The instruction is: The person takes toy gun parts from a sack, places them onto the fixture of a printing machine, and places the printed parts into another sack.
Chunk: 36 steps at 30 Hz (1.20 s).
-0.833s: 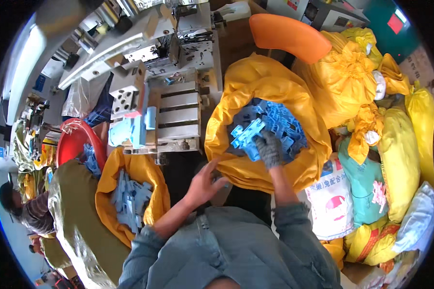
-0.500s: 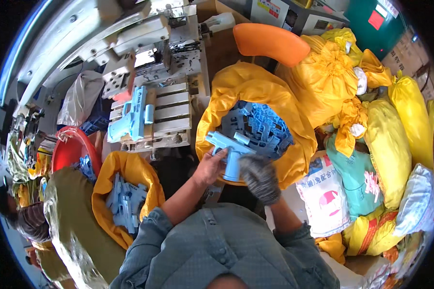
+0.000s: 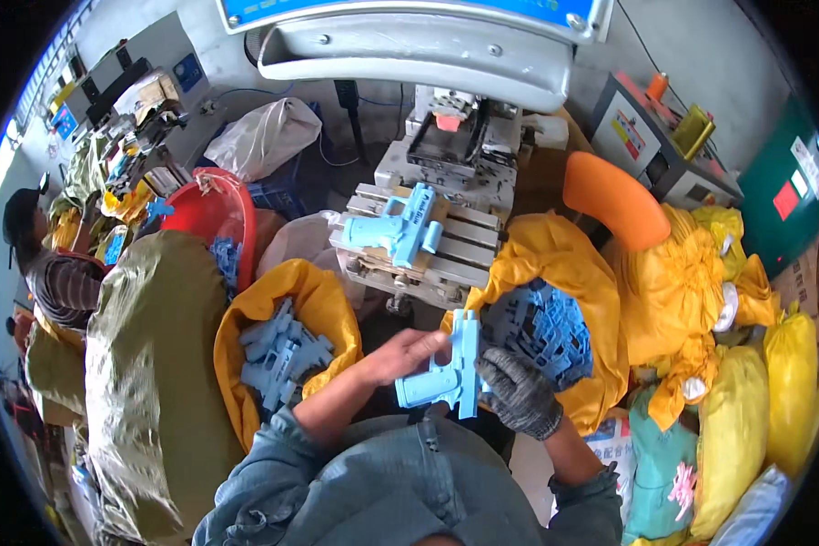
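Observation:
In front of my body, a light-blue plastic toy pistol (image 3: 465,362) lies between my hands with its grip toward the left. My bare left hand (image 3: 404,356) is closed on its left side, the thumb near the top and the other fingers partly hidden. My right hand (image 3: 520,393), in a dark grey knit glove, curls its fingers against the right edge of the pistol. Beyond, a second blue toy pistol (image 3: 413,227) rests on the slotted machine bed (image 3: 446,271). Just right of the hands, an orange sack (image 3: 602,305) stands open, full of small blue plastic pieces.
Another open orange sack (image 3: 230,350) at left holds several blue toy pistols. Next to it are a tall olive sack (image 3: 150,337) and a red tub (image 3: 237,202). A grey machine housing (image 3: 409,59) overhangs the bed. Filled yellow sacks (image 3: 737,437) line the right; a person (image 3: 59,282) sits far left.
The view has swung left and up. Between my hands the toy pistol has turned, its grip now leftward instead of down toward me. My gloved hand has moved to its right edge.

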{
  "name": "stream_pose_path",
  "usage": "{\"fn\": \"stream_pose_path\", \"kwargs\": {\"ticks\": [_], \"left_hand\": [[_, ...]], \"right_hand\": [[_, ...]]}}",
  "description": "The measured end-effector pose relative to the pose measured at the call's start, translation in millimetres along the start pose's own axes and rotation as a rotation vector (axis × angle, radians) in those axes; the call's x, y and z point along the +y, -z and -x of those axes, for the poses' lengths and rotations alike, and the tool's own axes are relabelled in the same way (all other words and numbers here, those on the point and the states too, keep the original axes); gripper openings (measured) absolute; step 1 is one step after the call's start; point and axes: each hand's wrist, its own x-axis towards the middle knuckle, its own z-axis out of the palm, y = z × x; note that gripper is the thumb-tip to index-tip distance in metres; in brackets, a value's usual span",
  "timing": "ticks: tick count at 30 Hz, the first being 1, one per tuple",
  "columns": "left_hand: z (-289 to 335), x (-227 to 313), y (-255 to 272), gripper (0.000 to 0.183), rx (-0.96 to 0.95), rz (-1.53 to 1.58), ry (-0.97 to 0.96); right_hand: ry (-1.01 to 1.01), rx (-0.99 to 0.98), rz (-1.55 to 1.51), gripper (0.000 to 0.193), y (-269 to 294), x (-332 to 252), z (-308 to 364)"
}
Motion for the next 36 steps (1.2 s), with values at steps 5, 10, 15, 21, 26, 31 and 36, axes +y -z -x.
{"fn": "stream_pose_path", "kwargs": {"ticks": [5, 10, 15, 21, 26, 31, 36], "left_hand": [[-10.6, 74.5, 64.0, 0.021, 1.082, -1.179, -0.865], [-42.5, 93.9, 111.5, 0.02, 0.935, -1.168, -0.755], [4.7, 115.6, 140.0, 0.021, 1.329, -1.006, -0.687], [131.7, -8.0, 172.5, 0.027, 1.459, -0.866, -0.175], [214.4, -98.2, 129.8, 0.029, 1.396, -1.018, 0.285], [248.6, -92.8, 110.3, 0.02, 1.584, -1.109, 0.122], [241.4, -92.2, 110.3, 0.062, 1.629, -1.143, 0.369]], "right_hand": [[-0.181, 0.366, -0.196, 0.044, 24.7, 18.9, -33.7], [-0.471, 0.689, -0.637, 0.043, 14.5, 40.9, -79.9], [-0.25, 0.579, -0.562, 0.044, 9.2, 37.6, -143.0], [-0.094, 0.226, 0.215, 0.033, -19.6, 38.3, -196.9], [0.049, 0.21, 0.408, 0.039, -5.1, 3.4, -203.7], [0.197, 0.142, -0.246, 0.045, -56.3, -54.8, -176.5], [-0.321, -0.096, -0.465, 0.08, -237.3, -60.9, -180.7]]}}
